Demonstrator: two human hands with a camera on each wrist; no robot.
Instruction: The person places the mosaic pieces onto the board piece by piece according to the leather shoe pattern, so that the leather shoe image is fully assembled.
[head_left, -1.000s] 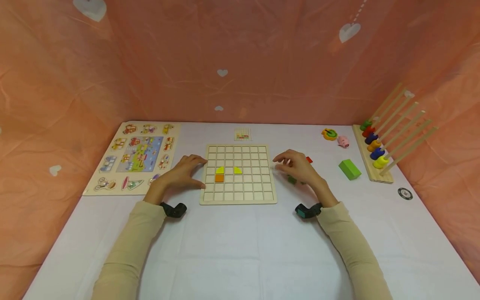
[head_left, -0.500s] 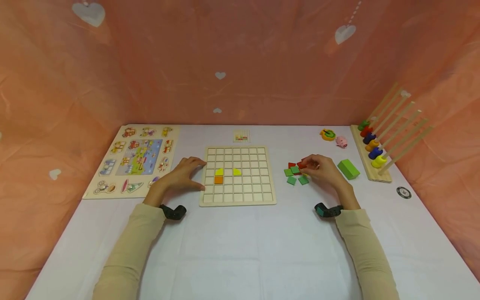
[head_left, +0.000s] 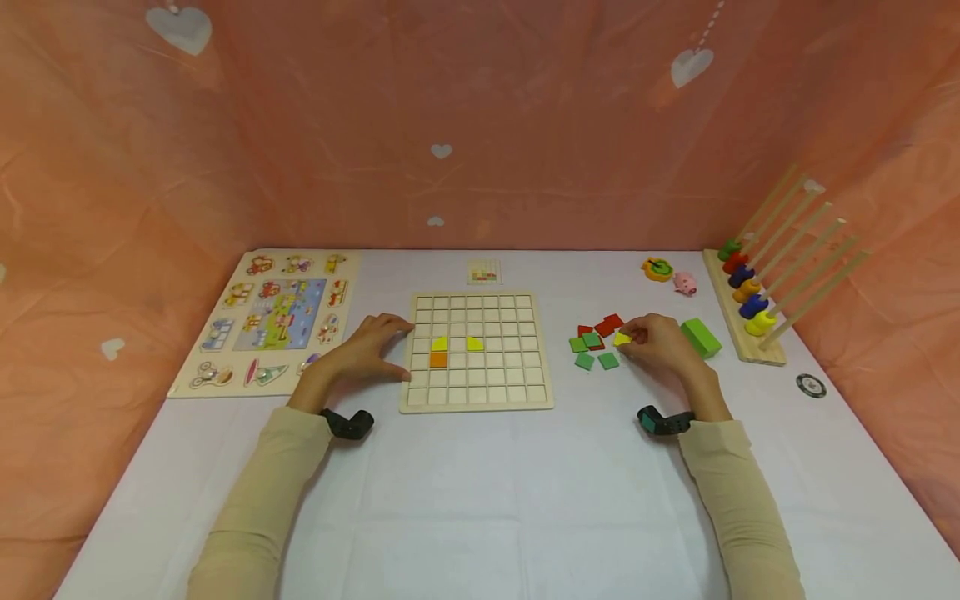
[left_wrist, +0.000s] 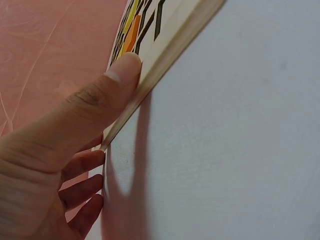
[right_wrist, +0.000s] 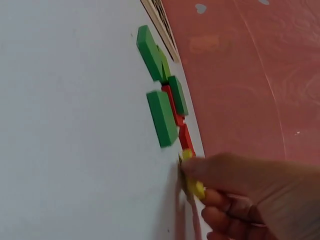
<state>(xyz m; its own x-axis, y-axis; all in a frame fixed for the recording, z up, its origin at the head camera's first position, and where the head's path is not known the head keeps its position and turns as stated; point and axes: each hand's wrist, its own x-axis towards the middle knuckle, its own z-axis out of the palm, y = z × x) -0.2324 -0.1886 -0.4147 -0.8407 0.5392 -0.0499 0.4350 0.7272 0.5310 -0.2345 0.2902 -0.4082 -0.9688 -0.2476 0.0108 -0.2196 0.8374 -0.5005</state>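
Observation:
My right hand [head_left: 660,343] pinches a yellow tile [head_left: 622,338] between thumb and fingers, right of the loose tiles. In the right wrist view, that tile sits tilted under the thumb, partly covered. Green tiles [head_left: 584,361] and red tiles [head_left: 609,325] lie in a loose pile beside it, some overlapping. A wooden grid board [head_left: 507,360] lies in the middle, bearing an orange square tile [head_left: 438,360] and two yellow tiles [head_left: 476,344] with a cut corner. Along the board's left edge rests my left hand [head_left: 367,350], thumb and fingertips spread and touching the rim.
Behind the board lies a small pattern card [head_left: 484,272]. A picture puzzle [head_left: 217,367] is at the left. To the right are a green block [head_left: 701,337], a pink pig figure [head_left: 685,283], a pegged stand [head_left: 765,354] with coloured rings, and a poker chip [head_left: 811,386].
My right hand has moved right from the board's edge to the tile pile, passing a red tile, and now holds a yellow tile. My left hand stays in place.

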